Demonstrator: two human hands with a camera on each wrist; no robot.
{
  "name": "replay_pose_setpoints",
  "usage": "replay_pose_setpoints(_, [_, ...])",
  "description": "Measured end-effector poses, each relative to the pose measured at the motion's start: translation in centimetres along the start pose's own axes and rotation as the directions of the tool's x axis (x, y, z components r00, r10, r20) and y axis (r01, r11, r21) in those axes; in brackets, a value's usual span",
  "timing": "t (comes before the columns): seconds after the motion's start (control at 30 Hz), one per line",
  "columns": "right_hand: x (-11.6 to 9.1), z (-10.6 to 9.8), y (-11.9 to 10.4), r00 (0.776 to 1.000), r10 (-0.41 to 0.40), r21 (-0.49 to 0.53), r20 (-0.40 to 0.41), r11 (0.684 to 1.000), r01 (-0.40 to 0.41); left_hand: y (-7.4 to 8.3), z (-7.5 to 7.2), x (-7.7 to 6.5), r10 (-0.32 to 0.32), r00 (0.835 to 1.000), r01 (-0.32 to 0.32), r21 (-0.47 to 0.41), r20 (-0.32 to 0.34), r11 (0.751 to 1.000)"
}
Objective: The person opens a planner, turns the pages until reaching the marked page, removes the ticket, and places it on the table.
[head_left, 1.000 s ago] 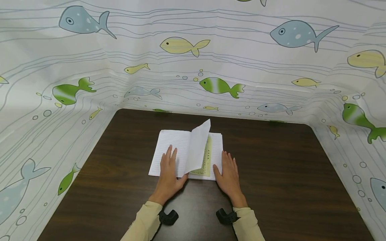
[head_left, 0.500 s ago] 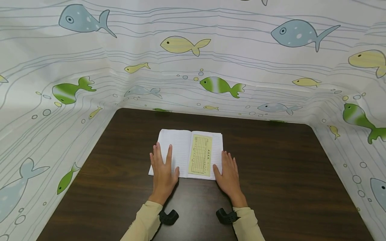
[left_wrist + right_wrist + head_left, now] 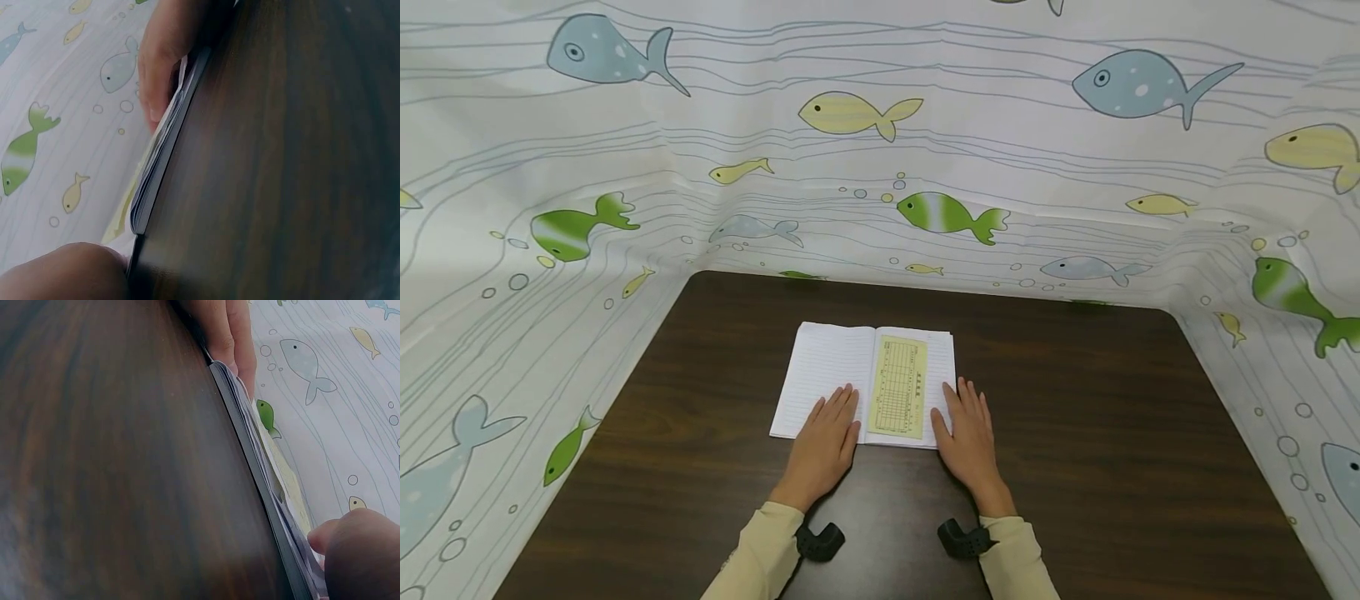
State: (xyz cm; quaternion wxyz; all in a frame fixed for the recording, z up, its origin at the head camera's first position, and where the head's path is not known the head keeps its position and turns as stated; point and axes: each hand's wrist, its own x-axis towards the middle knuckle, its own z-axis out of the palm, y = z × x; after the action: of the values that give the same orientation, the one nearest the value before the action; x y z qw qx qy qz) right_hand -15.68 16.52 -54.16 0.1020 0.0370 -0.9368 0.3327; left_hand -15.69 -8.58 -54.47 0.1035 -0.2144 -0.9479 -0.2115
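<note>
An open lined notebook (image 3: 820,354) lies flat on the table, its page edges showing as a thin stack in both wrist views. On its right page is a yellow printed slip (image 3: 897,387) with a table grid. My left hand (image 3: 822,446) rests on the lower left page near the spine, fingers straight and together. At the right page's outer edge, my right hand (image 3: 967,437) lies with straight fingers, its thumb and index finger on the paper. Both hands frame the yellow slip, and neither grips anything.
A dark brown wooden table (image 3: 1097,433) extends around the notebook. White sheeting (image 3: 1030,167) printed with fish and wavy lines rises along the back and both sides. Each wrist wears a black camera mount (image 3: 820,542).
A raised loose page has turned over to the left, uncovering the yellow slip. My left hand went left with spread fingers, then came back toward the spine. The right hand barely moved.
</note>
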Motion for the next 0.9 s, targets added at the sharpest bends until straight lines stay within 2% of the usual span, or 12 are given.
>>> replay_pose_setpoints(0.3, [-0.16,-0.14,-0.12,1.000,-0.001,0.018,-0.008,1.000,0.001,-0.05,-0.13,0.05,0.035,0.999,-0.036,-0.060,-0.018,0.998])
replay_pose_setpoints(0.57, [-0.09,-0.24,-0.16,1.000,0.009,0.073,-0.024,0.997,-0.007,0.12,-0.25,0.01,0.051,0.998,-0.049,-0.055,0.038,0.997])
replay_pose_setpoints(0.73, [-0.03,-0.19,-0.11,1.000,-0.001,0.054,-0.025,0.999,0.002,0.18,-0.23,0.08,0.067,0.997,-0.062,-0.089,0.047,0.994])
replay_pose_setpoints(0.9, [-0.08,-0.34,-0.21,1.000,-0.009,0.010,0.012,1.000,0.009,0.15,-0.17,0.10,0.080,0.996,-0.074,-0.116,0.047,0.990])
